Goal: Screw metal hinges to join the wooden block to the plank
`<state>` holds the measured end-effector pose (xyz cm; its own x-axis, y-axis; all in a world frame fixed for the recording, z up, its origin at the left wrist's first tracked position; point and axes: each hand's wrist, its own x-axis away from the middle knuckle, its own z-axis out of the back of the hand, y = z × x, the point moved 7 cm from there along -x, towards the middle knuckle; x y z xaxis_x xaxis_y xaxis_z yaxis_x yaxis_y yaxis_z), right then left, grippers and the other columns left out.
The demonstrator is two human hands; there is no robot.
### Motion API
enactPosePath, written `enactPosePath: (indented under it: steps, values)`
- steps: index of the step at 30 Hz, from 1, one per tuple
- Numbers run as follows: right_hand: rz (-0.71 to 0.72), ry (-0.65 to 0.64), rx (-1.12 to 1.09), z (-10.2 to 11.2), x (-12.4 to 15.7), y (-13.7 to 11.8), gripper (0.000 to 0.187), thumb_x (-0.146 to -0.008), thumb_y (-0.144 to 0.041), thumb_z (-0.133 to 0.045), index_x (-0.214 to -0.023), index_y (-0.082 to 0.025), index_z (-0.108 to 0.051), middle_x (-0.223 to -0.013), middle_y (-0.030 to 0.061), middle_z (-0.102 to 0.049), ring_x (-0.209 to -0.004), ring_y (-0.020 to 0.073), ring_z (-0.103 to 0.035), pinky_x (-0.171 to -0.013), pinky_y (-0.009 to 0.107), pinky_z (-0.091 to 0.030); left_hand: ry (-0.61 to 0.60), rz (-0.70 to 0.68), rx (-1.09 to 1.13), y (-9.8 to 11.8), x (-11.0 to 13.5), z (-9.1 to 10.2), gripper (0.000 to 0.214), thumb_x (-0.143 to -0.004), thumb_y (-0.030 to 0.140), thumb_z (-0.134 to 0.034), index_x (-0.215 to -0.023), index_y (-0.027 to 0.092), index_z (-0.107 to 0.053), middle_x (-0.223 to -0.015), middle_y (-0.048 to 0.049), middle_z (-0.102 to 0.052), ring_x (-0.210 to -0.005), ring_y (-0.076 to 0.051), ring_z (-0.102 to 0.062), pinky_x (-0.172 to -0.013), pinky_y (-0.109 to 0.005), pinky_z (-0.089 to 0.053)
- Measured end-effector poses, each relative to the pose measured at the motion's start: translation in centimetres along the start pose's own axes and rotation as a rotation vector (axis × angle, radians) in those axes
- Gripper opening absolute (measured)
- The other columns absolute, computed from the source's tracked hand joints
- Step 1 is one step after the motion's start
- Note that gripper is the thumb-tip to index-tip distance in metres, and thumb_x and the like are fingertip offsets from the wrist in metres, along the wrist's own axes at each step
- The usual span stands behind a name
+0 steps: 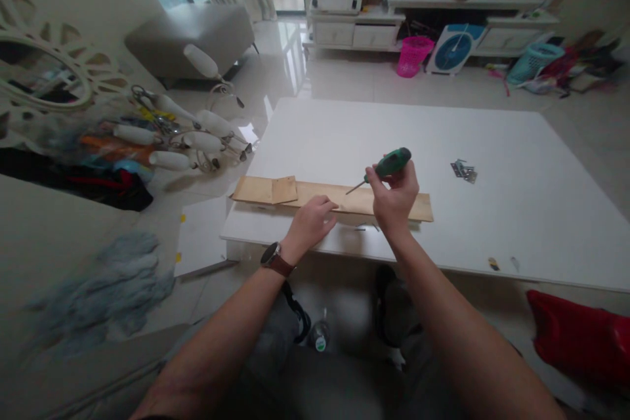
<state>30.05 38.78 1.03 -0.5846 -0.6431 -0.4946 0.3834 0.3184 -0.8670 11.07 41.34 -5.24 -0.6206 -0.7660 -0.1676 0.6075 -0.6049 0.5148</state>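
My right hand is closed around the green and black handle of a screwdriver. The thin shaft slants down to the left, its tip just over a long, light wooden board. At the board's front edge, my left hand has its fingers curled, with the fingertips on the wood close to the screwdriver tip. Whether something small sits under those fingertips is too blurred to tell. A small square wooden piece lies on the board's left part. Thin dark metal pieces lie in front of the board.
The white table carries a small pile of metal hardware at right and small bits near its front edge. A lamp with white shades stands on the left. A red cloth item is at lower right, a bottle below.
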Motion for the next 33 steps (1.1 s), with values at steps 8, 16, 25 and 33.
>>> enactPosePath:
  steps: [8, 16, 25, 33]
  values:
    - [-0.006, 0.022, 0.053, 3.5, -0.4, -0.5, 0.026, -0.088, -0.035, -0.078, -0.098, -0.026, -0.056, -0.087, 0.0010, -0.069, -0.077, 0.0187, -0.072, -0.064, 0.031, -0.062, -0.325, -0.040, -0.100, 3.4, 0.9, -6.8, 0.019, -0.100, 0.020, -0.060, -0.109, 0.019, -0.076, -0.105, -0.0096, -0.073, -0.095, -0.023, -0.072, -0.086, -0.031, -0.055]
    - [-0.059, 0.019, 0.020, 6.1, -1.1, 0.3, 0.029, -0.084, -0.037, -0.081, -0.093, -0.027, -0.056, -0.084, -0.0008, -0.068, -0.074, 0.0178, -0.069, -0.063, 0.032, -0.061, -0.337, 0.001, -0.185, 4.6, 0.1, -9.5, 0.021, -0.104, 0.020, -0.050, -0.110, 0.019, -0.071, -0.108, -0.0122, -0.074, -0.097, -0.024, -0.073, -0.085, -0.033, -0.055]
    - [-0.010, -0.021, 0.040, 6.2, -2.3, 0.5, 0.028, -0.089, -0.040, -0.078, -0.101, -0.027, -0.056, -0.088, 0.0016, -0.066, -0.080, 0.0205, -0.070, -0.065, 0.034, -0.063, -0.391, 0.043, -0.212, 4.6, -0.7, -10.3, 0.023, -0.104, 0.018, -0.047, -0.104, 0.017, -0.070, -0.104, -0.0147, -0.076, -0.095, -0.027, -0.073, -0.084, -0.035, -0.055]
    - [-0.097, 0.004, 0.001, 5.4, -2.2, 0.7, 0.029, -0.087, -0.042, -0.079, -0.098, -0.026, -0.057, -0.088, 0.0022, -0.068, -0.080, 0.0198, -0.069, -0.064, 0.033, -0.064, -0.351, 0.083, 0.124, 4.2, -1.9, -7.3, 0.011, -0.095, 0.014, -0.059, -0.095, 0.018, -0.070, -0.095, -0.0071, -0.076, -0.087, -0.020, -0.070, -0.080, -0.030, -0.053]
